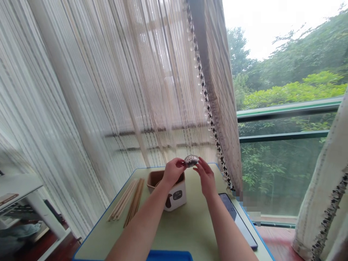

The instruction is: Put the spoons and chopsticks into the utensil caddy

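Note:
A slotted spoon point(191, 161), its round metal bowl pierced with small holes, is held up above the far part of the table. My left hand point(173, 172) pinches it from the left; any handle is hidden from me. On the other side, the fingertips of my right hand point(206, 175) grip the rim of the bowl. Below my left hand stands a white box point(178, 198) with a brown inside and a dark label, partly covered by my wrist. Something thin and curved shows inside it.
Two bundles of chopsticks, one lighter point(123, 201) and one darker point(135, 201), lie left of the box. A tablet point(240, 223) rests by the right edge, partly under my right forearm. A blue tray point(170, 256) is at the near edge. Curtains point(122, 90) hang behind the pale green table point(190, 232).

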A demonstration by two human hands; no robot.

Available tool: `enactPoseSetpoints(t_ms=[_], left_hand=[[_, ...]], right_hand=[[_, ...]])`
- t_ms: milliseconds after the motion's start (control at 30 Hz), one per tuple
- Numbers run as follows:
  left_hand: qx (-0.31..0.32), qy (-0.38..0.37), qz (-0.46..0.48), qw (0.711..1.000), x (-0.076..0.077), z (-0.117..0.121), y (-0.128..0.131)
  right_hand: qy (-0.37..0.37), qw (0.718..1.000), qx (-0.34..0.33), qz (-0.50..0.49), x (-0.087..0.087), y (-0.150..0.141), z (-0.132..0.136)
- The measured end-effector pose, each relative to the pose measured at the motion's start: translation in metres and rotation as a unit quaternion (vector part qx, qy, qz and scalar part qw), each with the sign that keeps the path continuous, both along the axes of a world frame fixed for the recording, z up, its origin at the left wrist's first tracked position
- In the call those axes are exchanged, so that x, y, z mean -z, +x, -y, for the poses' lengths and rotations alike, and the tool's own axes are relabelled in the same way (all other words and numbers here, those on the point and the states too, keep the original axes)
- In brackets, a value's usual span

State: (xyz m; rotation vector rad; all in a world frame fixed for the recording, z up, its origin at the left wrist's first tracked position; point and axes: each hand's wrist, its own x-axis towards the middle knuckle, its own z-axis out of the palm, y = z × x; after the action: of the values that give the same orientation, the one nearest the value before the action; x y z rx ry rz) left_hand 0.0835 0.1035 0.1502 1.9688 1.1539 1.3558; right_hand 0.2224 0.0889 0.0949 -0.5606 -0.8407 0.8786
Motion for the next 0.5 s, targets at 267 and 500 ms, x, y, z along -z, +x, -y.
enactPoseSetpoints(t_ms=[267, 500], left_hand=[[-0.04, 0.022, -0.025, 0.999, -0.0003, -0.0101, 0.0041], [-0.042, 0.002, -0.083, 0.996, 0.0052, -0.0095, 0.007]], right_hand=[[0.013, 0.999, -0.023, 0.031, -0.003, 0.0042, 0.0035], [0.006, 0.999, -0.032, 0.022, -0.0059, 0.0067, 0.0064]])
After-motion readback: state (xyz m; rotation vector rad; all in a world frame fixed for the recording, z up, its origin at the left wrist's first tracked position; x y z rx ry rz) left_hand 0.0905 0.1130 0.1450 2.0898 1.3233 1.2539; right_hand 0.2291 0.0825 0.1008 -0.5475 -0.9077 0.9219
